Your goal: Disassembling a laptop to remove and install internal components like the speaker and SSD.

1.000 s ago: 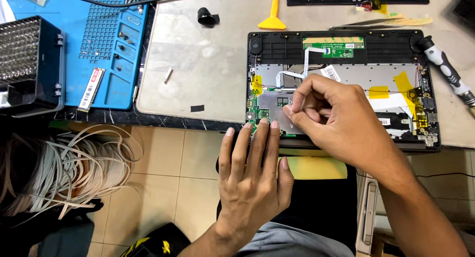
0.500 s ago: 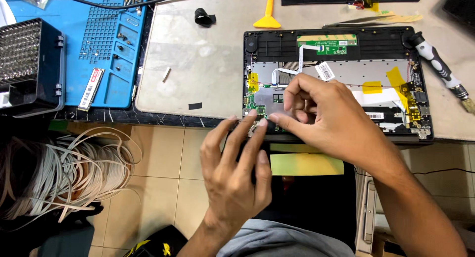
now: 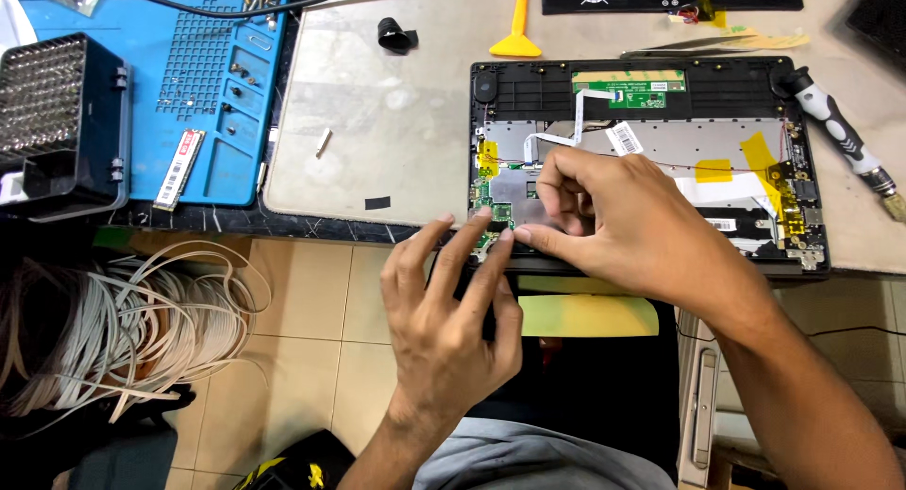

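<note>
Opened laptop base sits at the front edge of the tabletop, bottom cover off. Right hand is curled over the small green circuit board at the near left corner, fingertips pinched down on something there, can't tell what exactly. Left hand is spread open, gripping nothing, two fingertips resting on the chassis edge right beside the board. That board looks thin, light and fragile, so I'd take it by the edges, not by the components or the white ribbon cable nearby
</note>
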